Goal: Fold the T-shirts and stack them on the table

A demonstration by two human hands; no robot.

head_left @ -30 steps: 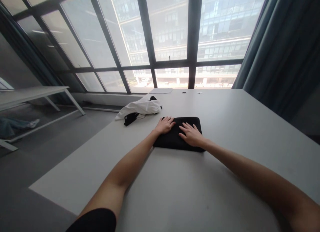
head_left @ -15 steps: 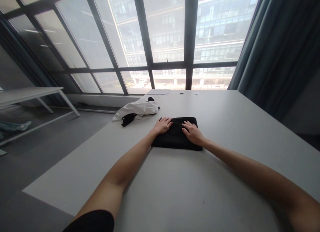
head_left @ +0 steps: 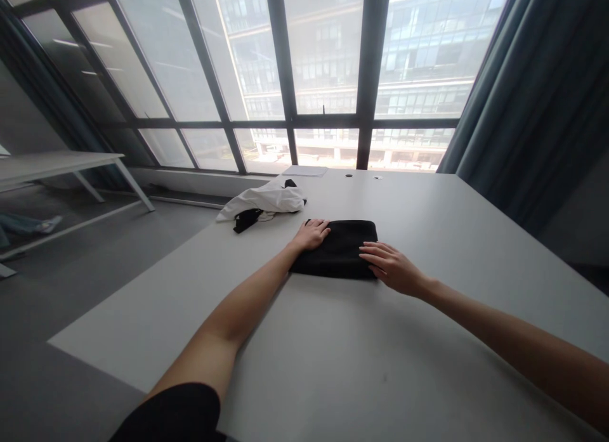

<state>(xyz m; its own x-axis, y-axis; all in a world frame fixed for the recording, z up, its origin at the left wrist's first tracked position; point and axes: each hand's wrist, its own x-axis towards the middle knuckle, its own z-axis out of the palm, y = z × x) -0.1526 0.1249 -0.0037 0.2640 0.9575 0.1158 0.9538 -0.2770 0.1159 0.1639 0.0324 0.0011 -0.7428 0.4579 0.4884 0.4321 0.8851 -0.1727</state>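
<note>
Has drawn the right hand point(head_left: 391, 264) back and outward in the last second, from the upper face of the black case point(head_left: 337, 255) to its right edge, while keeping the left hand point(head_left: 311, 234) on the left part. Leaves, by that shift, most of the steadying to the left hand, and seems to turn from pressing the top to handling the edge. Lays the left hand flat and outstretched, with fingers toward the far rim; extends the right hand narrow, with fingers close together at the edge and wrapped round nothing visible. Cannot tell whether the right palm touches the table point(head_left: 285, 353). Has the case flat on the table, partly beneath the left hand and reaching across to the right fingertips. Runs lengthwise from left hand to right hand, with the short sides leading away from the body and the near edge dipping slightly toward the right hand. Shows no zip or mouth clearly, so cannot tell which side counts as the front. Includes also a white-and-black cloth bundle point(head_left: 269, 201) beyond the left hand and to its left, apart from the case.
</note>
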